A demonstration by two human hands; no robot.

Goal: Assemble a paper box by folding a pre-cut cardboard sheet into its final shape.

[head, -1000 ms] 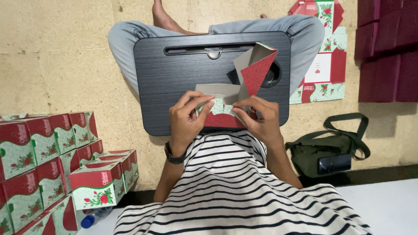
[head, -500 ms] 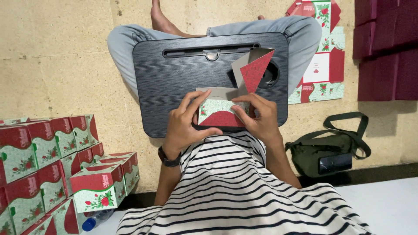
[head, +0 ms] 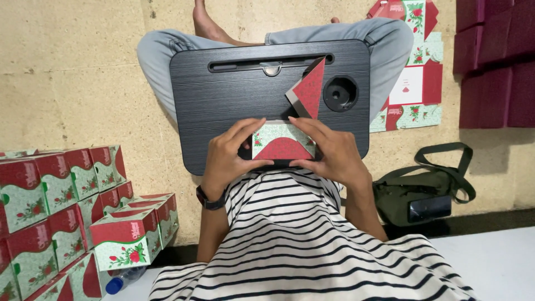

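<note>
A red-and-green floral carton (head: 283, 142) is gripped at its ends by left hand (head: 225, 153) and right hand (head: 334, 153), fingers curled round it, over the black lap desk (head: 223, 95); its raised flap (head: 307, 89) is seen at one o'clock

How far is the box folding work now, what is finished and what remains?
Done: a stack of folded boxes stands at the person's left. In hand: the left hand and right hand grip one box on the lap desk, its red flap open. Left: flat sheets lie unfolded on the floor.
</note>
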